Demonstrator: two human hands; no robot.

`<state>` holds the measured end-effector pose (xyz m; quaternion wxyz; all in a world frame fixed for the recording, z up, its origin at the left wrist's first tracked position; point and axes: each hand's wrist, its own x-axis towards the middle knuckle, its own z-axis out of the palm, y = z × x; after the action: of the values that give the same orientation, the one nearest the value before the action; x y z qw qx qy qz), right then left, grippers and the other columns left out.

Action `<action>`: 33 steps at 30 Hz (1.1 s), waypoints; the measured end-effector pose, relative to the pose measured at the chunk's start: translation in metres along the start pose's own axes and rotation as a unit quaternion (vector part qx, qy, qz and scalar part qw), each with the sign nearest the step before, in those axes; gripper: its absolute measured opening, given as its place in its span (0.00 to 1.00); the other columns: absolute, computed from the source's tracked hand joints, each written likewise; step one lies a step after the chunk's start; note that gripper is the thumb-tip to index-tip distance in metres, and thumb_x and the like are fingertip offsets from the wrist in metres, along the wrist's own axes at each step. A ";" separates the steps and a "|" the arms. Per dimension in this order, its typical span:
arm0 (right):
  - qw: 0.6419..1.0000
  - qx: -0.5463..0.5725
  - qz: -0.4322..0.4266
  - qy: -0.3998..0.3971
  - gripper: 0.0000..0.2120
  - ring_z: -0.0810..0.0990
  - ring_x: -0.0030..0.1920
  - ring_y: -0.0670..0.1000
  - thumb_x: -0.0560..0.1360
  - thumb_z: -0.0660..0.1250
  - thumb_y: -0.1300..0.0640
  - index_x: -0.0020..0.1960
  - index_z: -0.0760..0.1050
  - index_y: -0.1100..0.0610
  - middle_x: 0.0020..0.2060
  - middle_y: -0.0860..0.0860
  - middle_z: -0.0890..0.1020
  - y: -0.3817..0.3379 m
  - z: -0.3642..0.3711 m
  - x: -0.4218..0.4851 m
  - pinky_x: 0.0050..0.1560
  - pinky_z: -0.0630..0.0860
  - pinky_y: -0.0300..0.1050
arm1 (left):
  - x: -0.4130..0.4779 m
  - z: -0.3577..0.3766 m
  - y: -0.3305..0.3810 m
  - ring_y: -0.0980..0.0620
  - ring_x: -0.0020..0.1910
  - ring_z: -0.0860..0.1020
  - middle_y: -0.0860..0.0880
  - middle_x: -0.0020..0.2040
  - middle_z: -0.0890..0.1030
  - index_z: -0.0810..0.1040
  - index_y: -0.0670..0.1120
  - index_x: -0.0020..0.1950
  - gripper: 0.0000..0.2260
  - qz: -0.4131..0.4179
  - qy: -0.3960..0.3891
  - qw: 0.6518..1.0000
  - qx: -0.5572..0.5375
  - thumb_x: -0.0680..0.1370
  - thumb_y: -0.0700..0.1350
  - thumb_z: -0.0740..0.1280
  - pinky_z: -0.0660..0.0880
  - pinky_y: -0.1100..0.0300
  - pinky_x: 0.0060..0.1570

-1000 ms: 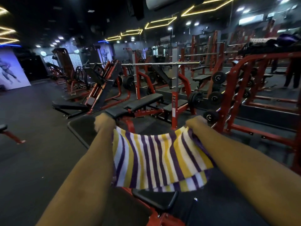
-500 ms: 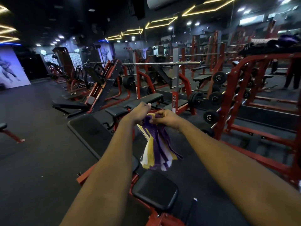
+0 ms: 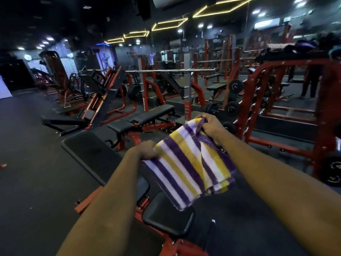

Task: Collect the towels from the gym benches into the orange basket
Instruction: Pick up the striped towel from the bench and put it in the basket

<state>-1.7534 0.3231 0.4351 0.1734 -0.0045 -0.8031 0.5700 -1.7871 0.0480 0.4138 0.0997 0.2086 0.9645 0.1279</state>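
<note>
The step in hand looks like gathering up one towel lifted off a bench, before it goes to the basket. The striped towel (image 3: 186,163), purple, yellow and white, hangs in the air between both hands, doubled over on itself, low in the view at about 5 o'clock from the middle. It sits above the black bench (image 3: 88,150) that runs from 9 o'clock toward the lower edge, and does not seem to touch it.

The left hand (image 3: 147,152) grips the towel's edge at its 9 o'clock side, fingers curled tight round the cloth. The right hand (image 3: 210,126) holds the top corner at the towel's 1 o'clock, fingers and thumb clamped on a bunched fold. The two hands are apart, so the cloth is stretched slanting between them.

The orange basket is not in view. The next move probably calls for bringing the hands together so the loose lower end at 6 o'clock does not trail, then turning to find the basket and carrying the towel there.
</note>
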 end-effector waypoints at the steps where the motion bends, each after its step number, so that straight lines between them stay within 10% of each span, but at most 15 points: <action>1: 0.999 -0.016 0.019 0.025 0.16 0.79 0.42 0.55 0.65 0.62 0.70 0.39 0.80 0.51 0.40 0.58 0.83 0.011 -0.008 -0.001 0.46 0.77 0.48 | 0.003 0.001 -0.001 0.44 0.50 0.79 0.43 0.52 0.82 0.78 0.45 0.48 0.13 0.012 0.041 0.999 -0.014 0.68 0.51 0.72 0.75 0.55 0.49; 14: 0.973 -0.068 0.097 0.199 0.23 0.72 0.38 0.51 0.71 0.57 0.76 0.46 0.67 0.47 0.39 0.52 0.74 0.085 -0.143 -0.120 0.35 0.71 0.45 | 0.059 0.024 0.123 0.53 0.46 0.76 0.50 0.48 0.79 0.76 0.46 0.52 0.13 0.208 0.191 0.930 -0.234 0.71 0.45 0.74 0.67 0.67 0.40; 20: 0.964 0.001 0.177 0.199 0.22 0.77 0.32 0.52 0.68 0.52 0.80 0.39 0.79 0.60 0.34 0.58 0.78 0.082 -0.215 -0.227 0.30 0.74 0.39 | 0.067 0.078 0.234 0.47 0.45 0.75 0.47 0.46 0.77 0.69 0.40 0.58 0.18 0.291 0.155 0.906 -0.265 0.73 0.43 0.72 0.65 0.60 0.43; 27: 0.896 0.104 0.291 0.317 0.16 0.76 0.39 0.55 0.67 0.60 0.62 0.45 0.83 0.66 0.40 0.58 0.82 0.085 -0.308 -0.392 0.42 0.73 0.45 | 0.014 0.154 0.398 0.48 0.43 0.74 0.46 0.44 0.77 0.69 0.41 0.54 0.15 0.387 0.035 0.879 -0.277 0.74 0.44 0.72 0.64 0.60 0.40; 33: 0.846 -0.054 0.296 0.441 0.06 0.76 0.38 0.50 0.69 0.74 0.66 0.38 0.80 0.56 0.35 0.54 0.79 0.096 -0.357 -0.528 0.42 0.73 0.45 | -0.051 0.228 0.511 0.47 0.47 0.77 0.47 0.47 0.80 0.73 0.42 0.52 0.15 0.462 -0.067 0.844 -0.264 0.71 0.45 0.74 0.70 0.58 0.46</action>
<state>-1.1737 0.5744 0.3062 0.3314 -0.5022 -0.6324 0.4879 -1.4927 0.5227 0.3526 0.1449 0.6042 0.6769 0.3947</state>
